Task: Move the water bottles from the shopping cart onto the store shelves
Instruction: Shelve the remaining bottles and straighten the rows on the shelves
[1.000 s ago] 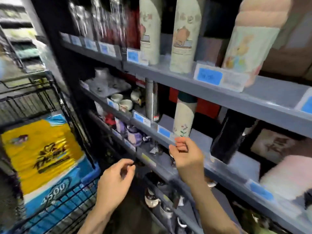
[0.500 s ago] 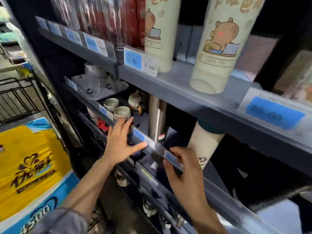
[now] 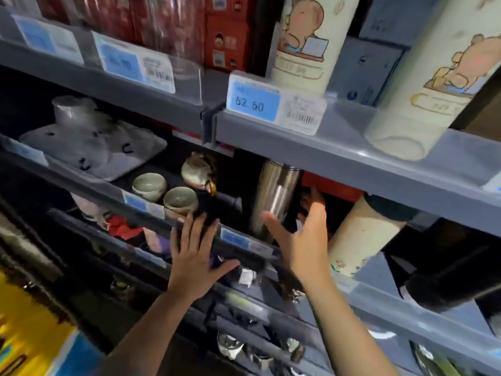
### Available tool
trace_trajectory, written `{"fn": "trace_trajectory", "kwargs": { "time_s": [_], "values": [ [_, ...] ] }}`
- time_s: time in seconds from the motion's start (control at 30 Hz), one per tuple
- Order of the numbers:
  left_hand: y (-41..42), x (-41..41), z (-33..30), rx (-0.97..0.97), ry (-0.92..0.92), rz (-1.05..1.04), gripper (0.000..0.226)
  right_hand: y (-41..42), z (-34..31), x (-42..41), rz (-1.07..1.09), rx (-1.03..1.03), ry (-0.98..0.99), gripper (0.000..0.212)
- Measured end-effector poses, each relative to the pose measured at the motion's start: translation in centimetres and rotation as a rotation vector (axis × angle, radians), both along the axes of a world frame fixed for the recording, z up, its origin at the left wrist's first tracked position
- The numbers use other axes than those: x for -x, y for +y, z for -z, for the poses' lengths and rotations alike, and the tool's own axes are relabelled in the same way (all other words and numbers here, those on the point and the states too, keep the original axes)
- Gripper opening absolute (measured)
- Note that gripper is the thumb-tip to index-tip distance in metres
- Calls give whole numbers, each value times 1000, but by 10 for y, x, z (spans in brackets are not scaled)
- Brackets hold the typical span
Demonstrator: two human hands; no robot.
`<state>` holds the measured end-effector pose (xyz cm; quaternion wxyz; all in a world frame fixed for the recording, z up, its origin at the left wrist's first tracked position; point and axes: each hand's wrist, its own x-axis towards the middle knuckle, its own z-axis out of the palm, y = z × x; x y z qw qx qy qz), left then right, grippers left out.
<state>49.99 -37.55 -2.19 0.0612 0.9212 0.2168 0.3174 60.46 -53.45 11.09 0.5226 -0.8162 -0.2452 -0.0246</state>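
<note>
A steel bottle [image 3: 273,202] stands upright on the middle shelf [image 3: 379,294], under the upper shelf [image 3: 352,153]. My right hand [image 3: 303,240] reaches in beside it, fingers spread, thumb close to the bottle's lower part; I cannot tell whether it touches. My left hand [image 3: 195,261] lies flat with straight fingers against the shelf's front rail near a blue price tag [image 3: 234,238]. A cream bottle [image 3: 363,237] with a dark cap stands right of my right hand. Two cream bear-print bottles [image 3: 303,50] [image 3: 428,85] stand on the upper shelf.
Two ceramic cups [image 3: 180,199] and a small teapot [image 3: 198,169] sit left of the steel bottle. A white tea set [image 3: 92,142] lies further left. Red boxes [image 3: 227,42] stand on the upper shelf. A yellow and blue pack [image 3: 32,337] shows at bottom left. A black bottle [image 3: 450,283] leans at right.
The view has moved closer to the shelves. My right hand left the price-tag rail and rose, opening beside the steel bottle. My left hand slid right along the rail.
</note>
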Motion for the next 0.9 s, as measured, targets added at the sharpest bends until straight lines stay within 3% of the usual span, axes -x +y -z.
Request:
{"fn": "trace_trajectory", "kwargs": {
  "time_s": [0.1,0.2,0.47,0.7,0.9],
  "values": [
    [2,4,-1,29,24,31,84,15,-2,-7,-4,21,167,54],
    [4,7,-2,54,41,67,76,20,7,-5,-36,28,179,41],
    [10,13,-6,104,82,100,67,28,10,0,99,148,43,59],
    [11,14,-11,80,130,95,68,18,11,-10,-108,70,307,46],
    [8,19,-17,79,154,90,66,28,11,4,24,267,64,64]
  ]
}}
